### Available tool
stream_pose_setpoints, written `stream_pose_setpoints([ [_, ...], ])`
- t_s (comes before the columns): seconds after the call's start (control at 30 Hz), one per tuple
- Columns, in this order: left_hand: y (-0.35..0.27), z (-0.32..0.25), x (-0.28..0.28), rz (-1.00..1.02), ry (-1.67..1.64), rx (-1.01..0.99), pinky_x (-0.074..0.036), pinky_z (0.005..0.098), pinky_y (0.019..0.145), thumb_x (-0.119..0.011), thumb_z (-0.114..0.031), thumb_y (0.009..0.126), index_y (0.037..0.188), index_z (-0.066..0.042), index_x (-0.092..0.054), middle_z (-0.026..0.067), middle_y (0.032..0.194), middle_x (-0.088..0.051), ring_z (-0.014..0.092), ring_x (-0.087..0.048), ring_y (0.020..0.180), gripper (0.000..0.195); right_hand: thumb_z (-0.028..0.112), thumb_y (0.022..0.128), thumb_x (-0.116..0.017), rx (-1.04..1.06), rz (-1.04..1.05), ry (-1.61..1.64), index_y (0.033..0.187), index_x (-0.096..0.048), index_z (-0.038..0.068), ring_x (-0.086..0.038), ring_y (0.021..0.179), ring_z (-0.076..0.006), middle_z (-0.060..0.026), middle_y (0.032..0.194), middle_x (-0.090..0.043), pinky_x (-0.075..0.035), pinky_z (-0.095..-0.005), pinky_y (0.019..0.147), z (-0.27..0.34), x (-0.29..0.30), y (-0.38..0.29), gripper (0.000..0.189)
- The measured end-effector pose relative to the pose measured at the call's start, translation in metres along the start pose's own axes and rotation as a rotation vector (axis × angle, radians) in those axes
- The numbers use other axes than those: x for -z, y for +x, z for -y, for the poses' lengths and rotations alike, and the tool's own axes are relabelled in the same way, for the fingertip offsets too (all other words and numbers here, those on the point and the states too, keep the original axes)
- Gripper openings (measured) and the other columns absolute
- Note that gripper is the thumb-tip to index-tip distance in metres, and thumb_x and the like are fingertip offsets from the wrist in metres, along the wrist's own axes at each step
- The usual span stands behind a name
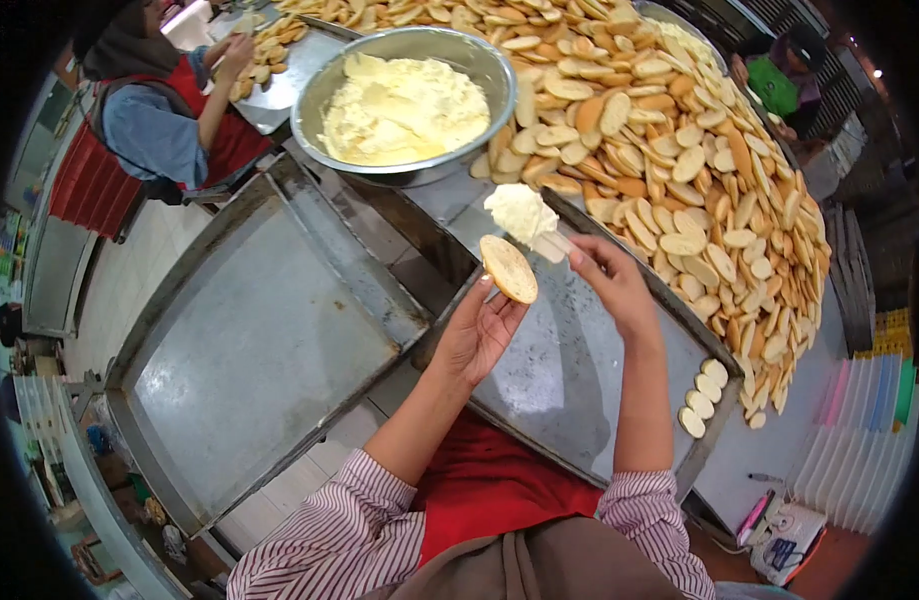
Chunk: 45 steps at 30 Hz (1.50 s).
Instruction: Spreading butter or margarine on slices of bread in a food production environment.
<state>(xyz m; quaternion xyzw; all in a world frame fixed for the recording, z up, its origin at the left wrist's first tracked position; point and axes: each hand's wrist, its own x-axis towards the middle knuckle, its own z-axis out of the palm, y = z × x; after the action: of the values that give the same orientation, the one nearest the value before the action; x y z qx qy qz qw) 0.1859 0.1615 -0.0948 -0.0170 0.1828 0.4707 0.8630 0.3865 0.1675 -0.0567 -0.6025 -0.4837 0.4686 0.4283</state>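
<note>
My left hand (483, 330) holds an oval slice of bread (509, 268) by its lower edge, with the pale cut face showing. In my right hand (613, 281) is a flat, whitish spatula (553, 245), its end covered by a lump of pale yellow cream (521, 213) just above the slice; the two look close, and I cannot tell whether they touch. Beyond my hands a metal bowl (302, 139) holds a mass of the same cream (407, 109). Below both hands lies a metal tray (534, 390), with several cream-coated bread pieces (699, 405) lined up along its right side.
A large heap of sliced bread (677, 180) rises beyond the tray. Another raised-rim metal tray (242, 360) lies to the left. One person (159, 112) handles bread at upper left; another person (782, 82) is at upper right. Plastic dividers (849, 472) stand at lower right.
</note>
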Motion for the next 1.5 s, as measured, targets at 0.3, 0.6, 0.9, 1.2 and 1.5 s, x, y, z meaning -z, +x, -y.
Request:
stream_pose_setpoints([
  [0.3,-0.008,0.051,-0.033,-0.061,-0.118,0.140,-0.045,0.0343,0.101,-0.062,-0.017,0.087,0.126,0.001,-0.039,0.0157,0.121,-0.046,0.026,-0.049,0.114,0.048,0.005,0.078,-0.064,0.471,-0.707,-0.636,0.092,-0.068,0.018,-0.050,0.086,-0.0165,0.0059,0.093,-0.065,-0.029,-0.0310,0.082,-0.039,-0.002,-0.082,0.019],
  [0.6,-0.012,0.068,-0.033,-0.030,0.098,0.261,-0.049,0.0351,0.095,-0.061,-0.022,0.088,0.127,-0.002,-0.040,0.0144,0.121,-0.050,0.025,-0.053,0.111,0.049,0.001,0.077,-0.064,0.411,-0.754,-0.685,0.093,-0.067,0.010,-0.051,0.074,-0.0184,0.0002,0.089,-0.064,-0.037,-0.0291,0.074,-0.033,0.071,-0.173,0.019],
  [0.9,-0.027,0.080,-0.028,0.300,0.460,0.596,-0.046,0.0352,0.096,-0.057,-0.012,0.086,0.138,-0.002,-0.031,0.0128,0.125,-0.050,0.021,-0.053,0.113,0.059,0.013,0.084,-0.065,0.180,-0.515,-0.348,0.099,-0.064,0.005,-0.050,0.060,-0.0107,-0.0036,0.075,-0.062,-0.041,-0.0235,0.058,-0.021,0.063,-0.162,0.016],
  [1.2,-0.028,0.092,-0.013,0.292,0.936,-0.260,-0.042,0.0354,0.099,-0.063,0.000,0.081,0.130,0.004,-0.036,0.0128,0.126,-0.048,0.023,-0.049,0.117,0.056,0.017,0.091,-0.059,-0.175,-0.244,0.461,0.109,-0.058,0.005,-0.049,0.071,-0.0047,0.0014,0.075,-0.056,-0.038,-0.0188,0.064,-0.025,0.058,-0.179,0.022],
  [1.5,-0.026,0.099,-0.015,0.422,1.232,-0.548,-0.046,0.0339,0.094,-0.069,-0.002,0.074,0.129,0.003,-0.038,0.0146,0.123,-0.042,0.023,-0.046,0.117,0.063,0.016,0.090,-0.059,-0.134,-0.597,0.004,0.107,-0.060,0.004,-0.051,0.074,-0.0054,-0.0021,0.083,-0.060,-0.040,-0.0186,0.062,-0.053,0.058,-0.233,0.021],
])
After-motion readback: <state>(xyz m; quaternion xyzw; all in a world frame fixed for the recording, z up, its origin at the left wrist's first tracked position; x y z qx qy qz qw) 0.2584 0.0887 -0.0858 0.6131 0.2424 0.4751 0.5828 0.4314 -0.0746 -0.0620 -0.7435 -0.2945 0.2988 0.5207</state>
